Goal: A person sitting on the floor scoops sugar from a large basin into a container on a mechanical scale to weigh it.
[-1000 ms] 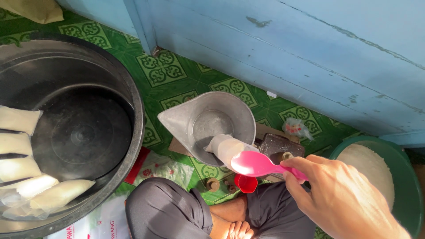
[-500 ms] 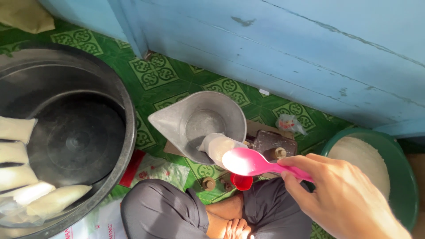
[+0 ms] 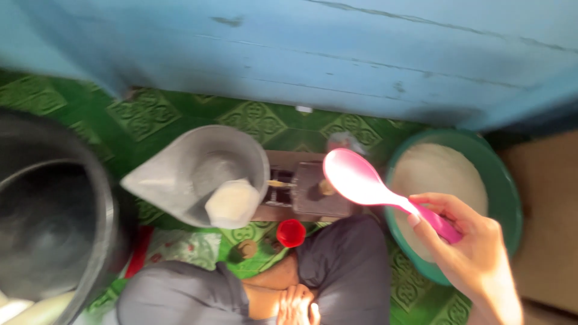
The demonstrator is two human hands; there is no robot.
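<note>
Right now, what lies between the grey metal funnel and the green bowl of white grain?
In the head view, a dark brown wooden block sits between funnel and bowl; the pink spoon hovers above.

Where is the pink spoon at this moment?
In the head view, right of centre: the right hand holds the pink spoon by its handle, bowl raised between the green basin and the grey funnel.

A home cooking spot on the floor: a green patterned mat [image 3: 259, 123] lies against a weathered blue plank wall [image 3: 337, 54], and near that wall sit a green basin of white flour [image 3: 509, 186], a grey scoop-shaped pan [image 3: 186, 174] and a big dark pot [image 3: 54, 229].
</note>
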